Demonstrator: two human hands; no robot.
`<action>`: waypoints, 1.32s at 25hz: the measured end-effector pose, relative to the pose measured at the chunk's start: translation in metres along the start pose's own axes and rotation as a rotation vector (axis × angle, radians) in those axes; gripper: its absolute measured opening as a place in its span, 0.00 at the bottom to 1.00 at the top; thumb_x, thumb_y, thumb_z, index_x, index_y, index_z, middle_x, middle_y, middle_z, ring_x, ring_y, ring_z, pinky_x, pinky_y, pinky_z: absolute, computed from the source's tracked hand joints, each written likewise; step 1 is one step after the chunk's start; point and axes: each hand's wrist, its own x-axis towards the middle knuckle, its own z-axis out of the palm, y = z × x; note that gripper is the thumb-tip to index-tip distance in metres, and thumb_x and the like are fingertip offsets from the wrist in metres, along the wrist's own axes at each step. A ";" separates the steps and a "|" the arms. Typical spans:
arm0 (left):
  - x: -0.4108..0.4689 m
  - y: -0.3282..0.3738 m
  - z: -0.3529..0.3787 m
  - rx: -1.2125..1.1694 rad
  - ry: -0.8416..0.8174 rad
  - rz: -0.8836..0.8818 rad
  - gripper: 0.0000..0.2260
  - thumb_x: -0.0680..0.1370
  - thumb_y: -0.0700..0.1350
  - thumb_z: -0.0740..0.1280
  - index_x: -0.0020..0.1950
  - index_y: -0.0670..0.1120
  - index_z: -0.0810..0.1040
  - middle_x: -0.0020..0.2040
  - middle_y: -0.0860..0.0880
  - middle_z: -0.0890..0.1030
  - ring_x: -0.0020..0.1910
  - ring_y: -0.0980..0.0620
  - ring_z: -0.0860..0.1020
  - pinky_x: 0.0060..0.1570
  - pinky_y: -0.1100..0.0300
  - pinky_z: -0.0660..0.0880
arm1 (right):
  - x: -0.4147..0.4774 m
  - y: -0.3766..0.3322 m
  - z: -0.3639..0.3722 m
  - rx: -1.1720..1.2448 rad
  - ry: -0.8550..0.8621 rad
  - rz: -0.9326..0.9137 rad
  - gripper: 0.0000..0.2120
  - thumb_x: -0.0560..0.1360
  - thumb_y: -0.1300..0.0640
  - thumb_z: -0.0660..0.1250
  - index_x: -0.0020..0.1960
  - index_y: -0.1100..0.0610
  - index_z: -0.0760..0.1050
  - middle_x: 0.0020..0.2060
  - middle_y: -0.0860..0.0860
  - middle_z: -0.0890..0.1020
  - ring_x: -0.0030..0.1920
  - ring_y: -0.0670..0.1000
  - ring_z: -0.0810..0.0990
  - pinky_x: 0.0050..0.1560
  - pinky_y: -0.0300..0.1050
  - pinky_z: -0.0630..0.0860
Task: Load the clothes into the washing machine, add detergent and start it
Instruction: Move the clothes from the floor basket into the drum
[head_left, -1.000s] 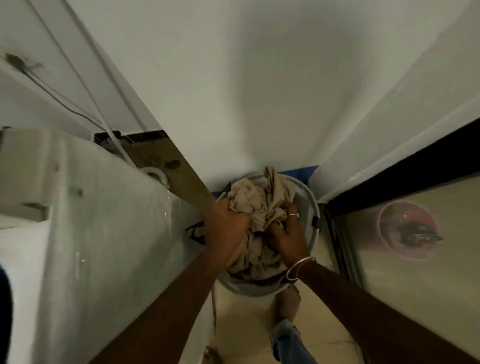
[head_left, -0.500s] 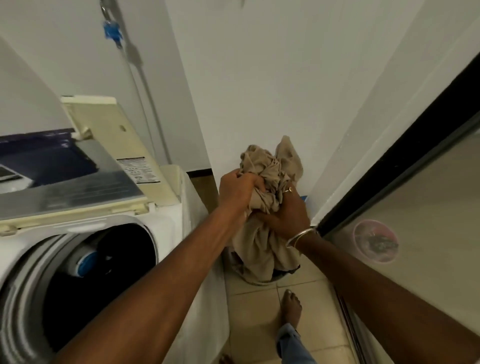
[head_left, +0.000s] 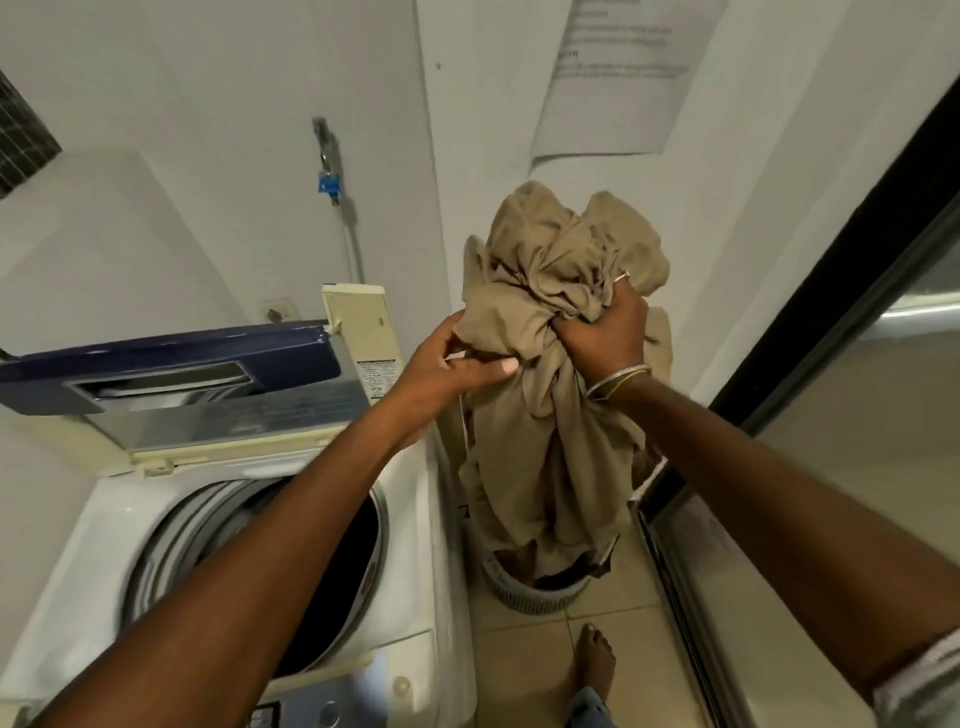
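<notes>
The white top-loading washing machine (head_left: 415, 519) stands on the left with its blue lid (head_left: 171, 358) up. The left hand (head_left: 447, 364) and the right hand (head_left: 605, 338) both squeeze the crumpled tan cloth (head_left: 545, 415), hanging over the round grey laundry basket (head_left: 535, 592). This looks like the loading step. Next, swing it left over the dark hole and drop it.

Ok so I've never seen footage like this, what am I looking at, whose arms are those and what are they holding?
The camera sits on a person's head, looking down at their own arms. Both hands, the left hand and the right hand, grip a bundle of beige cloth lifted above a laundry basket on the floor. To the left stands a top-loading washing machine with its lid raised and its drum open. Nothing beige shows inside the drum yet.
</notes>
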 end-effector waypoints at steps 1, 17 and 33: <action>-0.007 0.004 -0.004 0.036 -0.007 0.029 0.42 0.65 0.52 0.83 0.75 0.57 0.66 0.69 0.55 0.76 0.66 0.55 0.77 0.66 0.52 0.75 | 0.005 -0.017 0.003 0.031 0.007 -0.018 0.16 0.66 0.58 0.77 0.52 0.59 0.80 0.45 0.49 0.85 0.48 0.46 0.84 0.51 0.50 0.81; -0.072 0.048 -0.077 0.246 0.543 0.195 0.50 0.63 0.51 0.83 0.78 0.48 0.57 0.74 0.48 0.69 0.70 0.53 0.70 0.62 0.66 0.66 | -0.017 -0.188 0.104 0.611 -0.086 -0.055 0.15 0.66 0.74 0.68 0.49 0.61 0.78 0.42 0.53 0.84 0.45 0.51 0.84 0.53 0.47 0.81; -0.163 -0.040 -0.178 0.099 0.882 0.015 0.46 0.59 0.56 0.84 0.71 0.45 0.69 0.60 0.54 0.75 0.60 0.56 0.74 0.54 0.75 0.67 | -0.145 -0.209 0.219 0.639 -0.435 0.038 0.17 0.65 0.62 0.73 0.52 0.56 0.76 0.46 0.51 0.84 0.48 0.46 0.84 0.52 0.39 0.79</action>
